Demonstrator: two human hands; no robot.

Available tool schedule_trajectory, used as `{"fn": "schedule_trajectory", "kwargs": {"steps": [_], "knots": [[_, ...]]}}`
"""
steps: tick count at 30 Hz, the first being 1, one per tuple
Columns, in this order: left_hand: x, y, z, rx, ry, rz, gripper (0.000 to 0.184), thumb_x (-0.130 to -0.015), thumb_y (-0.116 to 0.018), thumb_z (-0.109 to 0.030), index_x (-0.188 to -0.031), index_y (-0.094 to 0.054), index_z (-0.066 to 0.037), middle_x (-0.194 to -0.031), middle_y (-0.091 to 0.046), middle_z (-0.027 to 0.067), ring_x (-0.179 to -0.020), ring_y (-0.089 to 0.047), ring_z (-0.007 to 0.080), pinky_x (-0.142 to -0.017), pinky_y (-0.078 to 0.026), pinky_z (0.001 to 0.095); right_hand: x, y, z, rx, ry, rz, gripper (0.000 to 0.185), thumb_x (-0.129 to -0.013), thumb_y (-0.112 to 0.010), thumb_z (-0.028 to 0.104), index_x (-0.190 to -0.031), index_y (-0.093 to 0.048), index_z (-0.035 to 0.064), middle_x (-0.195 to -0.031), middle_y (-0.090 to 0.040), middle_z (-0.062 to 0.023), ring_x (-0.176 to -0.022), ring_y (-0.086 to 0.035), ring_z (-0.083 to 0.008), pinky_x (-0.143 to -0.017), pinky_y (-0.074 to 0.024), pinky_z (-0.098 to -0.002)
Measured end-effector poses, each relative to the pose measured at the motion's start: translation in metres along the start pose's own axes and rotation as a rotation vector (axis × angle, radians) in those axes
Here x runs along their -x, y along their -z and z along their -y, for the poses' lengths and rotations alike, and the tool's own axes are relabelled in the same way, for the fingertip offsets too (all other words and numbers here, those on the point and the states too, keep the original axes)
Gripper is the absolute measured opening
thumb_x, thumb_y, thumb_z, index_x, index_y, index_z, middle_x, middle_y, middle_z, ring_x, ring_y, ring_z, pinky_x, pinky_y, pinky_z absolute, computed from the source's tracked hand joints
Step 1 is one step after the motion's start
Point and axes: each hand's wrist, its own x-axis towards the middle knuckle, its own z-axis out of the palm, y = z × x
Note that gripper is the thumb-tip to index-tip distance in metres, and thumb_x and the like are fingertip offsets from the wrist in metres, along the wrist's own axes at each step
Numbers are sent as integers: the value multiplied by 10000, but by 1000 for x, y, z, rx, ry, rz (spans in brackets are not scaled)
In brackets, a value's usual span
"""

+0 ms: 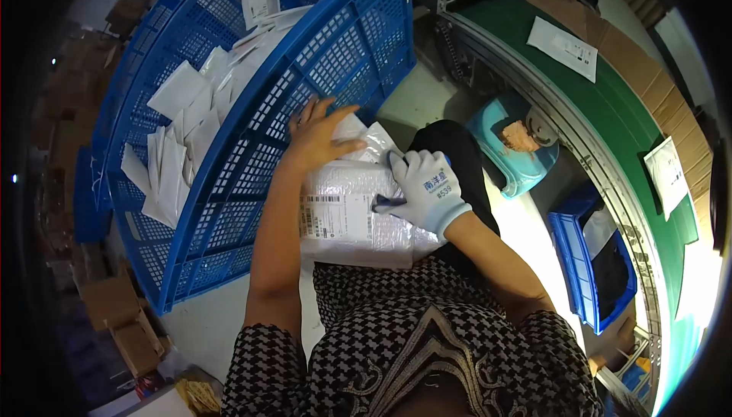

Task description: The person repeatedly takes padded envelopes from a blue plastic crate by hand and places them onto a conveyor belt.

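Several white and silvery packages lie against my lap. The front one is a bubble-lined silver package (347, 222) with a printed label facing up. My left hand (316, 139), bare, rests with its fingers spread at the upper edge of the packages, beside the blue basket's wall. On the right side my right hand (423, 188), in a white glove with dark fingertips, grips the silver package with thumb and bent fingers. A further white package (377, 142) shows between the two hands, partly covered.
A large blue mesh basket (252, 165) holding many white packages (183, 112) stands at the left. A green conveyor (618, 112) curves along the right, carrying a white package (563, 47). Near it are a turquoise container (518, 177) and a smaller blue crate (572, 264).
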Motion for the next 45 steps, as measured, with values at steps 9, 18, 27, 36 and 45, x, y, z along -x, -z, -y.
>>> {"fn": "schedule_trajectory", "kwargs": {"steps": [9, 18, 27, 36, 45], "knots": [[7, -18, 21, 904, 91, 423, 448, -784, -631, -82, -1224, -549, -65, -1193, -500, 135, -1020, -506, 266, -938, -377, 299, 62, 30, -29, -1072, -163, 7, 197, -818, -630, 173, -898, -613, -6, -736, -611, -79, -609, -540, -194, -566, -412, -270], [14, -22, 0, 1071, 47, 195, 302, -791, -642, -60, -1068, -608, 57, -1091, -498, 111, -934, -515, 210, -833, -420, 251, 128, 156, -173, -369, -683, -1012, 183, -825, -592, 140, -936, -618, -3, -862, -607, -75, -709, -542, -143, -683, -445, -235], [6, -21, -16, 1091, -38, 133, 282, -796, -653, -76, -1040, -615, 61, -1042, -500, 96, -865, -516, 189, -758, -430, 225, 118, 126, -275, -865, -1063, -961, 280, -868, -564, 259, -1017, -594, 23, -815, -604, -57, -637, -525, -119, -552, -408, -205], [11, -29, 2, 1439, 122, 271, 224, -759, -648, -24, -944, -609, 97, -1225, -473, 106, -1021, -492, 211, -883, -378, 246, 37, 22, -70, -541, -390, -145, 298, -870, -510, 206, -1035, -591, -29, -945, -605, -124, -808, -561, -214, -732, -440, -283], [16, -28, 5, 1551, 56, 232, 189, -771, -651, -40, -892, -600, 96, -1232, -461, 92, -955, -506, 163, -832, -393, 209, 35, 18, -14, -642, -387, -12, 326, -834, -567, 217, -1026, -580, -46, -805, -617, -127, -637, -551, -205, -591, -433, -272]]}}
